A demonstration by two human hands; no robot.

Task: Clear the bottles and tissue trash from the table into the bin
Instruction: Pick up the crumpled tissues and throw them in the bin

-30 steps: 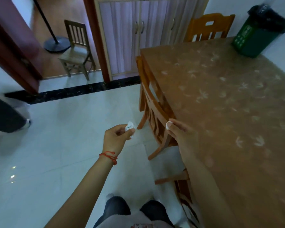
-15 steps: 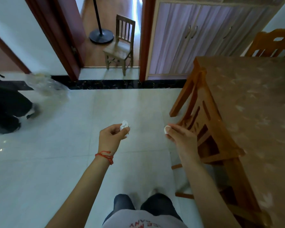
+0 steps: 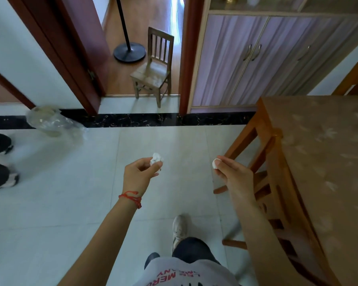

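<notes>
While both hands pinch them, two tissue wads (image 3: 156,158) look crumpled, white

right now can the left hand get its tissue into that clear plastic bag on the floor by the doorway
Probably not yet. The left hand pinches its tissue wad over open tile, and the clear plastic bag lies well off to the left. Nothing blocks the way; it looks simply beyond arm's reach without stepping closer.

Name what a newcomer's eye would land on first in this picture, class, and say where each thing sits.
Two hands held out over the pale floor: the left hand pinches a crumpled tissue, the right hand a smaller white wad. A clear plastic bag lies far left; the wooden table fills the right.
</notes>
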